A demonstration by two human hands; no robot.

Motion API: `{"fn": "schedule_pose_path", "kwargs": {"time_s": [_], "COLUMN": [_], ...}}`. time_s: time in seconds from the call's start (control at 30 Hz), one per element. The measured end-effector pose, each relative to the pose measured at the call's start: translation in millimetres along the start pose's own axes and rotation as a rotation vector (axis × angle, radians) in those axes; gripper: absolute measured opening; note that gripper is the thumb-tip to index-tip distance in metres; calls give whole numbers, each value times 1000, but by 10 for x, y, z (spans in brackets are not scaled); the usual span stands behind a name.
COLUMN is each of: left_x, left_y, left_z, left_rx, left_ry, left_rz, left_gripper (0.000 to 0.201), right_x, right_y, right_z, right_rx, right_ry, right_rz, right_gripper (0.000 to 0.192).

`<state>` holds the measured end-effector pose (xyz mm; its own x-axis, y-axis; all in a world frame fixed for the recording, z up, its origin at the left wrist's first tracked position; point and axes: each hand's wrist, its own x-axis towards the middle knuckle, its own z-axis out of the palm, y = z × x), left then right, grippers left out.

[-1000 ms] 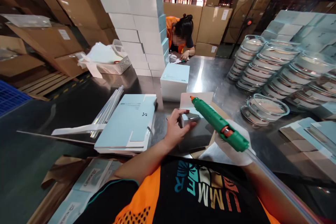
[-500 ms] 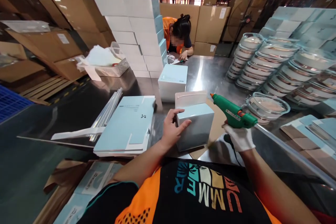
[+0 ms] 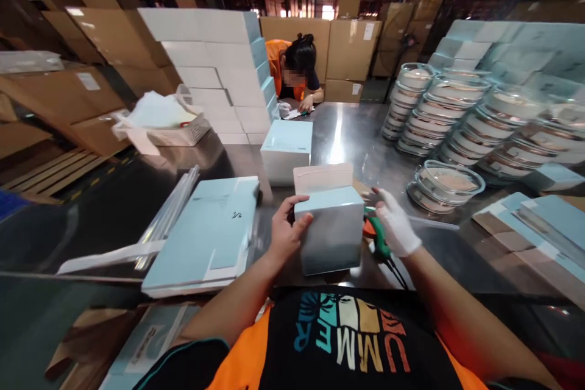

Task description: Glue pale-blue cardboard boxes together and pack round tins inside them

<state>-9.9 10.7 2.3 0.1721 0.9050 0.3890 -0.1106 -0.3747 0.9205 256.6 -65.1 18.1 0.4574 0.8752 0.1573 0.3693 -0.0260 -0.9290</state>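
Gripping the pale blue box at its near-left corner with our bare left hand, we keep it upright on the steel table, its back flap raised. Our gloved right hand rests on the green glue gun just beside the box, apparently closed over it. We judge the hot nozzle could smear the box wall or burn our bare fingers, and the trailing cord could snag.
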Motion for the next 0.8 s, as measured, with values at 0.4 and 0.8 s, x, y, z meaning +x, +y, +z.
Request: {"fn": "schedule_pose_path", "kwargs": {"time_s": [0.4,0.8], "left_x": [123,-31], "left_y": [-134,-68], "left_z": [-48,-461], "left_rx": [-79,229], "left_ry": [-148,-295], "left_rz": [353,572], "left_gripper": [38,63], "right_x": [-158,-432], "right_y": [-85,84], "right_z": [131,293], "right_rx": [188,-1], "right_ry": [-335,-260], "right_rz": [-412,-407], "right_gripper": [53,90]}}
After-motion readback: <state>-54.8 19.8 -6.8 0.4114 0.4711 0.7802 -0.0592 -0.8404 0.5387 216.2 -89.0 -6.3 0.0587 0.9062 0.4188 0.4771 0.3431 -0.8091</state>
